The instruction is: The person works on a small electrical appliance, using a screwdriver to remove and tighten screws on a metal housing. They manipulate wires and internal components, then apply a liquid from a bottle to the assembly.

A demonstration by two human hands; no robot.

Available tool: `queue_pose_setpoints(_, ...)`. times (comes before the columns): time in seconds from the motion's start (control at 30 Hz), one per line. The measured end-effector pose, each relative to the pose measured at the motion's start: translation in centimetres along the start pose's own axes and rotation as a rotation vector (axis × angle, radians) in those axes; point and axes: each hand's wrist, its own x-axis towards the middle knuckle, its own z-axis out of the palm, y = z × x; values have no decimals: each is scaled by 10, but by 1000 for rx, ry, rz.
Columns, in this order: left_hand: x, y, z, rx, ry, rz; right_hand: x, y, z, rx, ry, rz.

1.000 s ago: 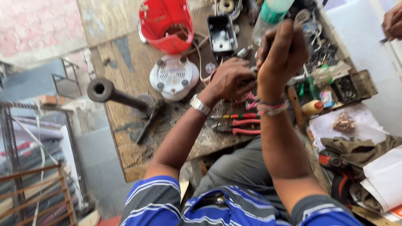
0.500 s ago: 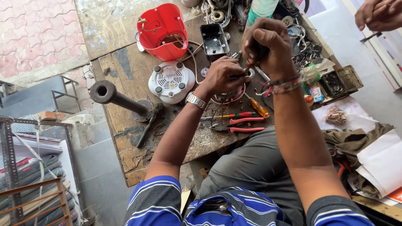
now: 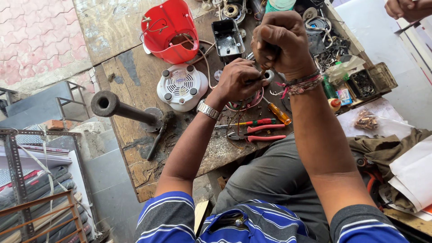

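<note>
Clenching a tool handle (image 3: 262, 71), right hand (image 3: 281, 42) grip fisted, left hand (image 3: 238, 81) grip closed on small motor part (image 3: 268, 75)

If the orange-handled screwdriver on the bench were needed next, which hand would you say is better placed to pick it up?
Probably the right hand: the orange-handled screwdriver lies under its wrist, though it is fisted around a tool handle. The left hand is pressed onto the small part being worked on.

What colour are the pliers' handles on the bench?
Red, on the pliers below the hands; head view shows them.
</note>
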Motion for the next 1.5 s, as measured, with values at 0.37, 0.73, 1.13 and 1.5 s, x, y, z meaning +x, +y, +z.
queue_pose_setpoints(0.37, 2, 8, -6, -10, -16, 0, 12, -7, 1, 112, -265, -15)
queue_pose_setpoints(0.73, -1, 2, -2, -32, 10, 35, -5, 8, 1, 171, -68, -101)
queue_pose_setpoints(1.13, -4, 13, -1, -11, 71, 117, -13, 3, 27, 74, 4, -131)
queue_pose_setpoints(1.5, -4, 10, 8, -18, 48, 89, -26, 9, 41, -206, 382, -248)
